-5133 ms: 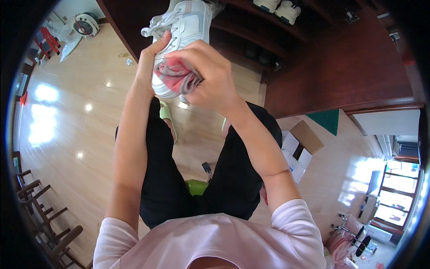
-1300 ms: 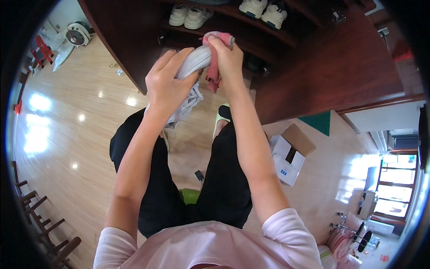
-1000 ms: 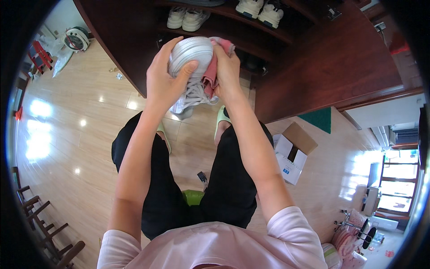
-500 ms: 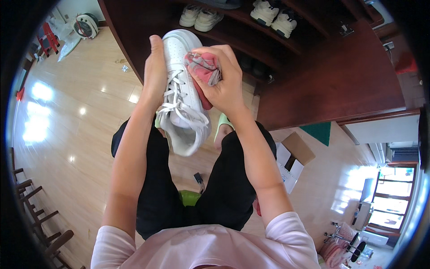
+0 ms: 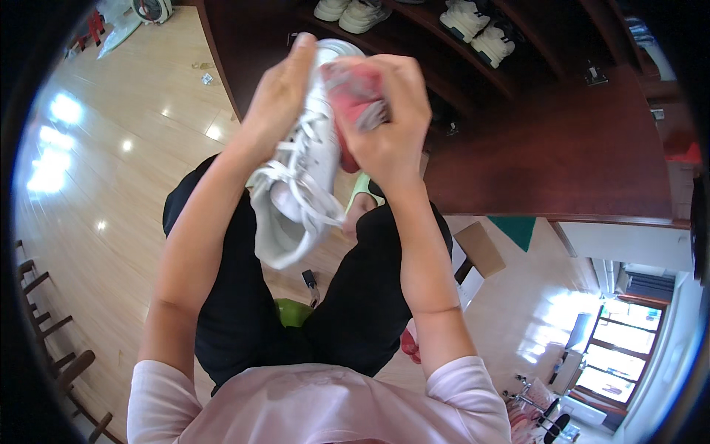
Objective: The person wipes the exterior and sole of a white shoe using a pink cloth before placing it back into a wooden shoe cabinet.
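Observation:
A white lace-up sneaker is held up over my knees, its toe pointing away and its opening toward me. My left hand grips the sneaker along its left side near the toe, thumb up; the fingers beneath are hidden. In my right hand is a bunched red and grey cloth, pressed against or very close to the sneaker's right side near the toe. Motion blurs the cloth and the front of the shoe. The white laces are tied in a bow.
Ahead, a dark brown shoe cabinet stands open, with pale sneakers on its shelves. A cardboard box lies on the floor to the right. Under me is something green. Dark wooden furniture legs stand at the lower left.
The sneaker has tilted, its toe swinging right and its heel left. Both hands have shifted right with it, the cloth staying at its right side. The whole view has also shifted a little.

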`<state>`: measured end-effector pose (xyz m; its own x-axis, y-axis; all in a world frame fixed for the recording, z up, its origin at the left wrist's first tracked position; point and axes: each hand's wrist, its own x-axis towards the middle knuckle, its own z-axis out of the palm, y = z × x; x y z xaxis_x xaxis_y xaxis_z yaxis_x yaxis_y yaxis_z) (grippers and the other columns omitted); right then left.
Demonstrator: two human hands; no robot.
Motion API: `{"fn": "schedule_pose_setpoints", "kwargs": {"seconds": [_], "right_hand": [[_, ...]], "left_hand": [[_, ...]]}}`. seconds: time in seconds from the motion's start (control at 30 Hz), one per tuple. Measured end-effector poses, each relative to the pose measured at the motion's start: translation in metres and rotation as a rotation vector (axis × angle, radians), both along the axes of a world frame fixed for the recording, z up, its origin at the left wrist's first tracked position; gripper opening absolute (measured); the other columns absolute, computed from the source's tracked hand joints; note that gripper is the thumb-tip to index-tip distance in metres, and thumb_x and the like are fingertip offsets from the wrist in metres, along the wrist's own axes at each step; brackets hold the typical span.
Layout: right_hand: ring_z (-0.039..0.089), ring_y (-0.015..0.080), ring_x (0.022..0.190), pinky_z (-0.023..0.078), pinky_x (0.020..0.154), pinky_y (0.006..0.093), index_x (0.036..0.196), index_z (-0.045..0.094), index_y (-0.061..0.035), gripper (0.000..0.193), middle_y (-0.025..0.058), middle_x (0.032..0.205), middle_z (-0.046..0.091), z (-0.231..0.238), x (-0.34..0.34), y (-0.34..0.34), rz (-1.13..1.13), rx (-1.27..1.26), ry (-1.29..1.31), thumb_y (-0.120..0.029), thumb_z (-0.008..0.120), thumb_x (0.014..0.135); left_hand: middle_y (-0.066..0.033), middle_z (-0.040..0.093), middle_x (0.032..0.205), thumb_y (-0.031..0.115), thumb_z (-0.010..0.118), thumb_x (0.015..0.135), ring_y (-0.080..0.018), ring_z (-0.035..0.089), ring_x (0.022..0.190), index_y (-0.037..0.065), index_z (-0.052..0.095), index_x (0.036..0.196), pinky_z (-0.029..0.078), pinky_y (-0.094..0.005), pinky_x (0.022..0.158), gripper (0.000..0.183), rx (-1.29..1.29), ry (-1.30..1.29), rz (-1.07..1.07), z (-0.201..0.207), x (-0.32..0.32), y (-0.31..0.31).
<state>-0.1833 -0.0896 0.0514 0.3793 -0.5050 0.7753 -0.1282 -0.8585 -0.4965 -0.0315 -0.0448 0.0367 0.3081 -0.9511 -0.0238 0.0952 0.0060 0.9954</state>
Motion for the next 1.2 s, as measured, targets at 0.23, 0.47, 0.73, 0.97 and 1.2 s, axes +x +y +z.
{"fn": "schedule_pose_setpoints", "kwargs": {"seconds": [0.23,0.47,0.73,0.97,1.2], "right_hand": [[0.064,0.0143,0.082,0.051,0.076,0.0267,0.111,0.068,-0.0022,0.023,0.0039,0.097,0.067,-0.014,-0.003,-0.029,0.109,0.596,-0.393,-0.02,0.07,0.097],[0.063,0.014,0.081,0.052,0.077,0.0269,0.116,0.065,0.0013,0.033,0.008,0.098,0.069,-0.007,-0.004,-0.002,0.27,0.425,-0.095,-0.008,0.072,0.085],[0.067,0.0182,0.098,0.052,0.093,0.0318,0.109,0.065,0.0036,0.027,0.012,0.11,0.07,-0.014,0.017,-0.003,-0.115,0.092,-0.042,0.004,0.074,0.084],[0.064,0.0133,0.1,0.05,0.093,0.0272,0.115,0.062,0.0027,0.023,0.0078,0.11,0.07,-0.008,0.009,-0.02,-0.021,0.529,-0.293,-0.006,0.07,0.096],[0.059,0.0124,0.102,0.044,0.096,0.0272,0.118,0.064,0.0014,0.023,0.0042,0.111,0.065,-0.012,0.008,-0.019,0.106,0.634,-0.339,-0.011,0.065,0.098]], "left_hand": [[-0.0099,0.068,0.098,0.064,0.043,0.104,-0.0141,0.061,0.088,-0.005,0.066,0.121,0.049,-0.0293,0.085,0.075,0.053,0.025,-0.022,-0.005,-0.01,0.0],[-0.0098,0.068,0.095,0.065,0.036,0.105,-0.0161,0.062,0.087,-0.005,0.067,0.109,0.05,-0.0341,0.083,0.077,0.076,0.096,0.057,-0.029,0.005,-0.005],[-0.0229,0.057,0.077,0.053,0.041,0.108,-0.0351,0.056,0.074,-0.004,0.054,0.086,0.046,-0.044,0.072,0.063,-0.112,-0.303,0.294,-0.021,-0.001,0.003],[-0.0111,0.069,0.093,0.055,0.062,0.097,-0.0144,0.068,0.085,-0.002,0.066,0.109,0.052,-0.03,0.075,0.058,-0.007,0.31,-0.069,0.002,0.0,0.018],[-0.0109,0.072,0.107,0.055,0.061,0.098,-0.0145,0.072,0.09,0.001,0.064,0.127,0.059,-0.0274,0.077,0.062,0.082,0.565,-0.269,0.01,0.008,0.025]]}}
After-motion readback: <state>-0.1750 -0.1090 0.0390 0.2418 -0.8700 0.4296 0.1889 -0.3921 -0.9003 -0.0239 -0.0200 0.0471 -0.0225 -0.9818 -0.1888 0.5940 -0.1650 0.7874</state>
